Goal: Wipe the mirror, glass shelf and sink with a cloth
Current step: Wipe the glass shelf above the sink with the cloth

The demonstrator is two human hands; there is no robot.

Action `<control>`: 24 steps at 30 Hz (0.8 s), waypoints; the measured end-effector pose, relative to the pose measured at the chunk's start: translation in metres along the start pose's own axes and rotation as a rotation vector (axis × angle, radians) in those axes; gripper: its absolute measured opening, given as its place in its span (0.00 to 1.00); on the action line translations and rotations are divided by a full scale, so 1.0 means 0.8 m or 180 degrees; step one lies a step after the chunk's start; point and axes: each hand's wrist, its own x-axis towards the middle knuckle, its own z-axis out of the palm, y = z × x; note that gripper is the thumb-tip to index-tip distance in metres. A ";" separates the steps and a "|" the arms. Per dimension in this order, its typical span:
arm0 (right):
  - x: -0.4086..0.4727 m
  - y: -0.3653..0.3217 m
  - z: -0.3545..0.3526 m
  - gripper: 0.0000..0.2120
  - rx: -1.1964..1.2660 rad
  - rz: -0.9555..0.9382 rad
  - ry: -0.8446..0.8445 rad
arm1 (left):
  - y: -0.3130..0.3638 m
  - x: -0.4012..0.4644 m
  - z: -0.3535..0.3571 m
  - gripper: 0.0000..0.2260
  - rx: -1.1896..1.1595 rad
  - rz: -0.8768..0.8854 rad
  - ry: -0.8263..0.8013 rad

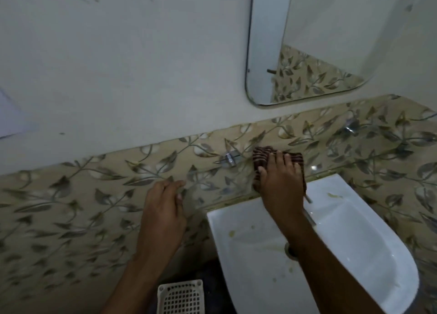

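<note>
My right hand (281, 179) presses a dark brown striped cloth (261, 156) flat onto the clear glass shelf (314, 169), which is hard to make out against the leaf-patterned tiles. The shelf hangs on chrome brackets (229, 158) on the wall above the sink. The white sink (354, 242) is below, with yellowish stains in its basin; my right forearm crosses over it and hides most of the tap. My left hand (164, 207) rests with loosely curled fingers on the tiled wall left of the sink, holding nothing. The mirror (295, 53) hangs on the wall at the upper right.
A second chrome bracket (352, 125) sits on the tiles to the right. A white plastic grid basket (181, 297) stands on the dark floor under the sink's left side. Plain white wall fills the upper left.
</note>
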 end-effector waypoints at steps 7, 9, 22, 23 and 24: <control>-0.085 -0.145 0.012 0.27 0.0476 -0.1351 -0.0078 | 0.012 -0.001 -0.014 0.14 -0.0026 -0.0245 -0.0187; -0.092 -0.141 0.009 0.26 0.0550 -0.1812 -0.0229 | 0.019 0.002 -0.020 0.13 -0.0083 -0.0276 -0.0182; -0.085 -0.128 0.022 0.26 0.0407 -0.1618 0.0067 | 0.034 -0.006 -0.029 0.13 -0.0404 -0.0276 0.0028; -0.092 -0.123 0.024 0.24 0.0499 -0.1848 0.0087 | 0.032 -0.004 -0.030 0.12 -0.0396 -0.0277 0.0054; -0.097 -0.112 0.028 0.23 0.0626 -0.2045 0.0189 | 0.030 -0.003 -0.030 0.12 -0.0368 -0.0258 0.0070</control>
